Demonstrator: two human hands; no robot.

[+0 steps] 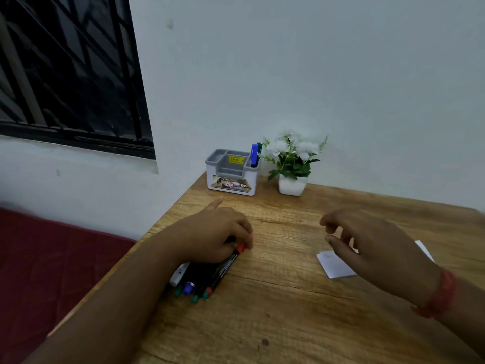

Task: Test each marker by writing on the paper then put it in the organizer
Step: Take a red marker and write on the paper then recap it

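Observation:
Several markers lie bunched at the table's left edge. My left hand rests on their far ends, fingers closed around a black marker with a red cap. My right hand hovers with fingers apart above a small white paper, holding nothing. A white and grey organizer stands at the far edge by the wall, with a blue marker and a green one upright in its right compartment.
A white pot of white flowers stands just right of the organizer. The wooden table meets the wall at the back. A dark red surface lies below the table's left edge. A barred window is at upper left.

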